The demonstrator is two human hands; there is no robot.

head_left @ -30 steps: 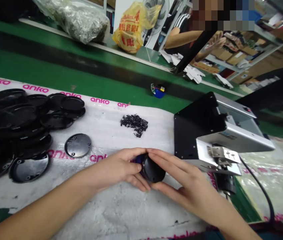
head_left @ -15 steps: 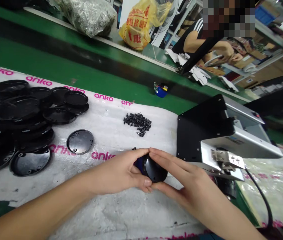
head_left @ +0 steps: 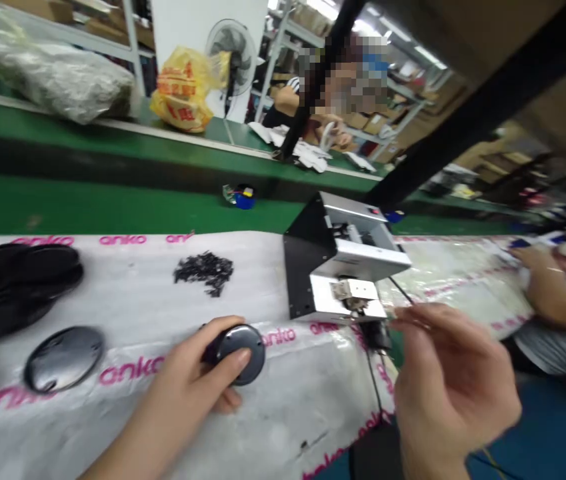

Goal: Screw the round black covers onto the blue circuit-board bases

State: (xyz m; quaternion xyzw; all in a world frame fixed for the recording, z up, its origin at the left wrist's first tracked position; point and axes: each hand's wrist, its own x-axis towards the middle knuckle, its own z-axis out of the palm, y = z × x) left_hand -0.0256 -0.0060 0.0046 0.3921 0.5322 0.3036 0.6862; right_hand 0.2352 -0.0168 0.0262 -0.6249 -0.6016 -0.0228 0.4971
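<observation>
The left hand [head_left: 201, 375] grips the disc [head_left: 237, 339], probably light, stiff, slippery; better held by edge. Whether the right hand [head_left: 455, 380] grips something, I cannot tell.

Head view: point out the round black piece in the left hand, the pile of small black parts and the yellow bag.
Round black piece [head_left: 241, 339], head view: upper part of its face.
Pile of small black parts [head_left: 205, 269], head view: its middle.
Yellow bag [head_left: 180, 90], head view: its printed front.

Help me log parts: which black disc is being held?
The black disc in the left hand, the only one gripped; the other discs lie untouched at the picture's left.
</observation>
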